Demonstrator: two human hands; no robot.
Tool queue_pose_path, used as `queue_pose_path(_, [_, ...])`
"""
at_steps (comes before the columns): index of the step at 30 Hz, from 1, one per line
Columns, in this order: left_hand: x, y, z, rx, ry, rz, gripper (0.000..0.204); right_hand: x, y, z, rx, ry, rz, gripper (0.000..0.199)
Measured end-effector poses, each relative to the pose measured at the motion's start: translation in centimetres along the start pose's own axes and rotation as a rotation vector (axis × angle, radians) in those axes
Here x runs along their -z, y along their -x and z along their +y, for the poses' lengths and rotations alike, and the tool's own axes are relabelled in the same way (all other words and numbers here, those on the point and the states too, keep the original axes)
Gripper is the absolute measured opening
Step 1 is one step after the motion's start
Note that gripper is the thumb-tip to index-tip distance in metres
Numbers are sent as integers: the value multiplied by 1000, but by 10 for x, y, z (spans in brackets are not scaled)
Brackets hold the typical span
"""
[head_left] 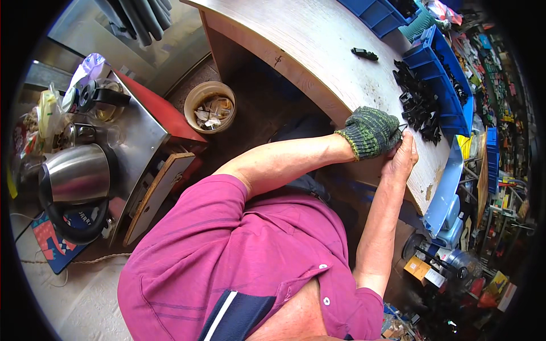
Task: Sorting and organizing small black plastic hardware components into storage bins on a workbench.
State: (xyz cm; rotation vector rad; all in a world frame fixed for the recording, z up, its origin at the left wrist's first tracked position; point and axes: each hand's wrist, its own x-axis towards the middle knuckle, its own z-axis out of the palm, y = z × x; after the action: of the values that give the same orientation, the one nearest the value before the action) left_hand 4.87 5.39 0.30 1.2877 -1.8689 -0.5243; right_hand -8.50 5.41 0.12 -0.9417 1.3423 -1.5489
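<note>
The counter (318,40) holds black parts (420,105) beside a blue bin (424,61). My right fingers (407,142) pinch a black piece (402,128), axis unclear; my left hand's (371,131) grip is hidden.

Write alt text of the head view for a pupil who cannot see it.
The gloved left grip and bare right grip meet at a pale table's near side, by heaped black parts and a blue bin; anything between them is too small to tell.

Pale desk (318,48), red metal-topped cabinet (142,131), light floor (94,307) — possibly shelving (500,113) at the blurred right edge
</note>
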Motion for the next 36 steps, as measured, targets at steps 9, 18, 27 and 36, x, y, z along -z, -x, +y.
queue_pose_path(9, [34, 21, 4, -67, -77, -20, 20, 0, 18, -8, -17, 175, -219, 34])
queue_pose_path(18, [50, 46, 0, -137, -27, -82, 25, 6, 35, -7, -44, 199, -249, 28])
queue_pose_path(27, [85, -34, -77, -41, -290, 389, 42, -3, 42, -24, -106, 40, -252, 46])
queue_pose_path(36, [62, -86, -113, -191, -411, 116, 17, -19, 18, -22, -113, -24, -76, 48])
